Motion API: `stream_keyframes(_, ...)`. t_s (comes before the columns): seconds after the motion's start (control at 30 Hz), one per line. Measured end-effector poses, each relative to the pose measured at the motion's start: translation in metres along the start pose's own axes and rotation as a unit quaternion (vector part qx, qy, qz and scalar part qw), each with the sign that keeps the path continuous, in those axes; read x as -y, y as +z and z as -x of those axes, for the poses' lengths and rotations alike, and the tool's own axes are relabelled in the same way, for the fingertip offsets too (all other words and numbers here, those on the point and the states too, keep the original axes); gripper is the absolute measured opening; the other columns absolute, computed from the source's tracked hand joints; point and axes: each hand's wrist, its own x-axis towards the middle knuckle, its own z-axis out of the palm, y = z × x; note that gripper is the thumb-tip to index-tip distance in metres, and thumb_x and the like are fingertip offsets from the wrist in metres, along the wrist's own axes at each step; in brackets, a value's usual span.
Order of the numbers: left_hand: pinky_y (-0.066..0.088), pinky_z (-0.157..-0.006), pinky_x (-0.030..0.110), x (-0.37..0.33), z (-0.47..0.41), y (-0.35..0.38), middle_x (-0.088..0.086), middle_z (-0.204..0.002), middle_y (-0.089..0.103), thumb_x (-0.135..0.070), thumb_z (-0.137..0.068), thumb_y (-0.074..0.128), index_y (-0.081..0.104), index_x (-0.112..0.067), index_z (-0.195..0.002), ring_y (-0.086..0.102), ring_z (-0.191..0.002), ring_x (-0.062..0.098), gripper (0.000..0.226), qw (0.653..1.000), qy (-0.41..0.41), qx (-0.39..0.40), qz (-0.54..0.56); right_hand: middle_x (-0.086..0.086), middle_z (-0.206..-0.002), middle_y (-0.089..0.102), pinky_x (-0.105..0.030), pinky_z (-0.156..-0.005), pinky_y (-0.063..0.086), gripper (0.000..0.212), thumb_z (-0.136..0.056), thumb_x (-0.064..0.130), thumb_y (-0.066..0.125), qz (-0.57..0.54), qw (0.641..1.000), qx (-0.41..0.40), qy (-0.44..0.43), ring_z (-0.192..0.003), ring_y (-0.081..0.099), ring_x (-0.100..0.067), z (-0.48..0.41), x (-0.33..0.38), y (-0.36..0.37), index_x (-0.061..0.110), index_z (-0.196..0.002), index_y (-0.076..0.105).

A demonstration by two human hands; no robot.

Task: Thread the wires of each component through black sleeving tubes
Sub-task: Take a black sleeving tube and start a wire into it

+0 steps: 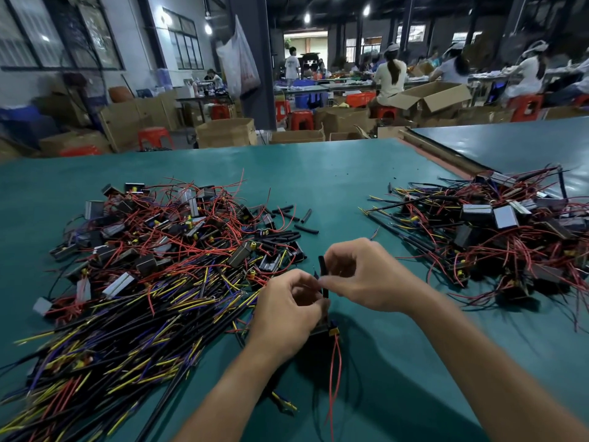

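Observation:
My right hand (360,275) pinches a short black sleeving tube (322,269), which stands upright above the green table (334,173). My left hand (288,311) pinches thin wires just left of the tube's lower part. Below my left hand hangs a dark component (322,330) with a yellow and blue part, mostly hidden by the hand. Two red wires (334,368) dangle from it toward me. Whether the wire tips are inside the tube I cannot tell.
A big heap of components with red, yellow and blue wires (153,260) covers the left of the table. Loose black tube pieces (293,224) lie at its far right edge. Another heap (497,231) lies at the right. Cardboard boxes, red stools and seated people fill the hall behind.

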Motion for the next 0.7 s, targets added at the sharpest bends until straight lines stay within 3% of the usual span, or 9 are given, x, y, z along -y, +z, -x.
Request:
stream_keyframes(0.17, 0.054, -0.056, 0.026, 0.001, 0.0006, -0.0036, -0.001, -0.072, 0.073, -0.003, -0.07, 0.079, 0.066, -0.018, -0.081, 0.064, -0.058, 0.009, 0.023, 1.0, -0.004, 0.014, 0.013, 0.01, -0.063, 0.066, -0.028, -0.06, 0.049, 0.014, -0.078, 0.025, 0.076, 0.016, 1.0, 0.009, 0.005, -0.058, 0.058, -0.002, 0.0004, -0.0008, -0.0007, 0.021, -0.069, 0.066)
stream_keyframes(0.37, 0.05, -0.056, 0.03, 0.0018, 0.0005, -0.0045, 0.002, -0.065, 0.069, -0.01, -0.073, 0.081, 0.07, -0.015, -0.076, 0.06, -0.056, 0.014, 0.013, 0.999, 0.027, 0.024, -0.005, 0.009, -0.059, 0.063, -0.017, -0.055, 0.042, 0.015, -0.078, 0.027, 0.077, 0.035, 0.998, 0.047, 0.011, -0.053, 0.053, 0.0, 0.0025, 0.0013, -0.0029, 0.022, -0.069, 0.067)
stream_keyframes(0.5, 0.051, -0.056, 0.029, 0.0005, -0.0001, -0.0062, 0.004, -0.066, 0.07, -0.007, -0.073, 0.082, 0.071, -0.014, -0.075, 0.061, -0.056, 0.013, 0.013, 0.999, 0.02, 0.035, -0.015, 0.001, -0.064, 0.066, -0.033, -0.058, 0.049, 0.005, -0.083, 0.021, 0.073, -0.065, 0.998, -0.001, -0.003, -0.058, 0.058, -0.013, 0.0014, 0.0046, -0.0071, 0.02, -0.078, 0.071)
stream_keyframes(0.7, 0.051, -0.058, 0.035, 0.0023, 0.0, -0.0059, 0.003, -0.061, 0.067, -0.013, -0.074, 0.081, 0.069, -0.015, -0.072, 0.058, -0.054, 0.013, 0.012, 0.998, 0.043, 0.037, -0.036, -0.001, -0.059, 0.065, -0.03, -0.055, 0.046, 0.009, -0.082, 0.019, 0.072, -0.033, 0.999, 0.039, 0.012, -0.053, 0.054, -0.008, 0.0022, 0.0045, -0.0076, 0.018, -0.072, 0.071)
